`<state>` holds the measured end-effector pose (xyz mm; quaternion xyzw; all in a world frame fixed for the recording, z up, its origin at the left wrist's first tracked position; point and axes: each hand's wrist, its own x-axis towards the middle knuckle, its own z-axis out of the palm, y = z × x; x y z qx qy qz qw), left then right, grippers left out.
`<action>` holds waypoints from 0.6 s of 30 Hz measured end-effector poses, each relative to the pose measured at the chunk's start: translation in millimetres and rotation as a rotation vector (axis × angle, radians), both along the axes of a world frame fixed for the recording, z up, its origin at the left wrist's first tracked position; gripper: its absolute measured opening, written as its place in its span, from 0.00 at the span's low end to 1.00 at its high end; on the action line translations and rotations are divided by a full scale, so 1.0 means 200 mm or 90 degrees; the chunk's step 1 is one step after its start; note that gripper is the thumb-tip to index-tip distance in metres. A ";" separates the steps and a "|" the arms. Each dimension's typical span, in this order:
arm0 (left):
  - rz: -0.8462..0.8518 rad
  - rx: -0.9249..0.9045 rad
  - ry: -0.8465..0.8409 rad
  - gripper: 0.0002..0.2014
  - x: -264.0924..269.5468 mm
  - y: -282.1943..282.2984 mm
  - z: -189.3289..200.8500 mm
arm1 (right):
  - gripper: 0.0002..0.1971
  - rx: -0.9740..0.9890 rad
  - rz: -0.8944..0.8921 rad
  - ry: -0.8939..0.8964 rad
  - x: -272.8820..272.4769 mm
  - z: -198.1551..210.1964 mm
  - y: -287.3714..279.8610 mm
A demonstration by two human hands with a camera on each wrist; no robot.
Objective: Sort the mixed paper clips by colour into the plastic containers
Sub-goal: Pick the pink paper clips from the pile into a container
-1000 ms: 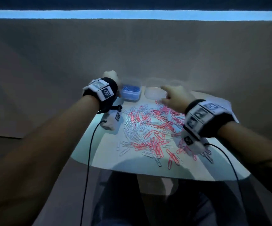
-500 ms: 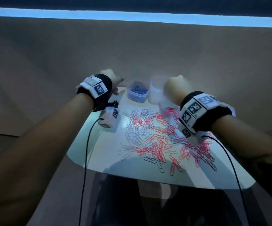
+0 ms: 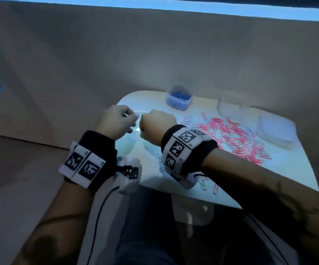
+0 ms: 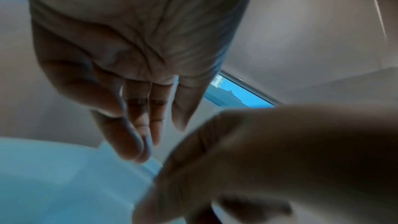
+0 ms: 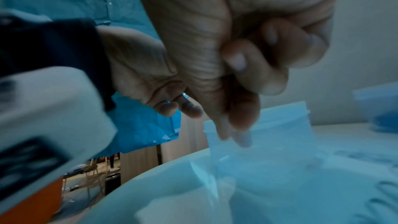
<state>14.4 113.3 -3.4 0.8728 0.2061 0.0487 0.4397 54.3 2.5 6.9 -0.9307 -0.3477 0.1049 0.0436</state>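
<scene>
Two hands meet at the tabletop's (image 3: 151,169) left edge. Left hand (image 3: 114,121) and right hand (image 3: 157,124) both have fingers curled, pinching a clear plastic container (image 3: 135,129) between them. Grip on each is closed on it. Pink paper clips (image 3: 231,134) lie scattered right of the hands. Blue-filled container (image 3: 178,99) stands at the far edge; two clear containers (image 3: 231,107) sit further right.
</scene>
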 end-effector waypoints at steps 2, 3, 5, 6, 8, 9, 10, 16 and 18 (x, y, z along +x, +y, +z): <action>0.006 -0.022 -0.016 0.11 0.00 -0.09 -0.03 | 0.14 0.019 -0.010 0.017 0.03 0.02 -0.04; 0.014 -0.034 -0.029 0.12 0.00 -0.13 -0.03 | 0.17 0.032 -0.021 0.027 0.04 0.03 -0.08; 0.013 -0.026 -0.049 0.11 -0.01 -0.21 -0.03 | 0.20 0.073 -0.070 0.054 0.07 0.06 -0.21; 0.007 -0.003 -0.059 0.11 -0.01 -0.25 -0.03 | 0.19 0.090 -0.103 0.057 0.09 0.08 -0.29; -0.025 0.058 -0.084 0.11 -0.03 -0.35 -0.03 | 0.15 0.119 -0.171 0.050 0.16 0.11 -0.48; -0.047 0.082 -0.095 0.11 -0.03 -0.41 -0.03 | 0.13 0.124 -0.205 0.045 0.21 0.11 -0.58; -0.073 0.095 -0.100 0.10 -0.03 -0.46 -0.03 | 0.12 0.111 -0.235 0.037 0.25 0.10 -0.67; -0.275 -0.006 0.033 0.08 -0.04 -0.71 -0.08 | 0.32 -0.151 -0.207 0.083 0.34 -0.12 -0.85; -0.302 -0.081 0.065 0.08 -0.05 -0.73 -0.09 | 0.34 -0.165 -0.177 0.105 0.33 -0.17 -0.85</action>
